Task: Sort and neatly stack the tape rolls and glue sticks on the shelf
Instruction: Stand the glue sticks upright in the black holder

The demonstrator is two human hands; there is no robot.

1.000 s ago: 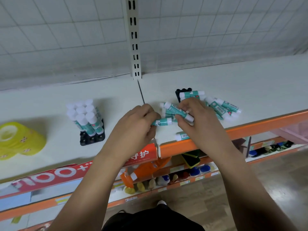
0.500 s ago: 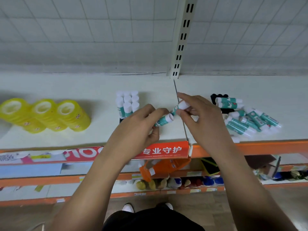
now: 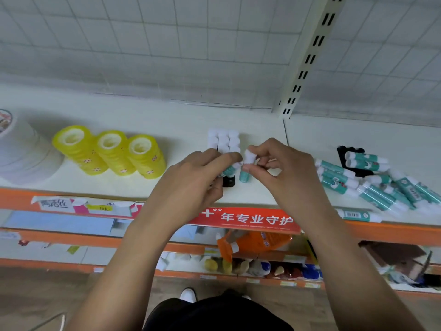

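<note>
Head view, and the action is at the middle of the shelf (image 3: 167,120). The right hand (image 3: 284,173) pinches a glue stick (image 3: 244,176) by its white cap between thumb and forefinger, upright, just right of the black tray (image 3: 229,182); its other fingers are loosely curled and hold nothing. The left hand (image 3: 191,182) has its fingers curled round a second stick (image 3: 229,170), tilted over the tray's near edge. Just beyond, the standing sticks (image 3: 223,139) fill the far rows, caps up and packed tight, so this tray looks mostly full, with these two going to the near side.

Left of that, three stacks of yellow tape rolls (image 3: 109,151) stand touching in a row; that part looks done. A big white roll (image 3: 21,151) sits at the far left edge, partly cut off.

Plenty remains on the right. A loose pile (image 3: 372,189) of sticks lies every which way, well apart from the hands; a second tray (image 3: 343,155) lies under two of them, unfilled; a stray stick (image 3: 358,215) lies at the near edge. I'd call it roughly half done.
</note>
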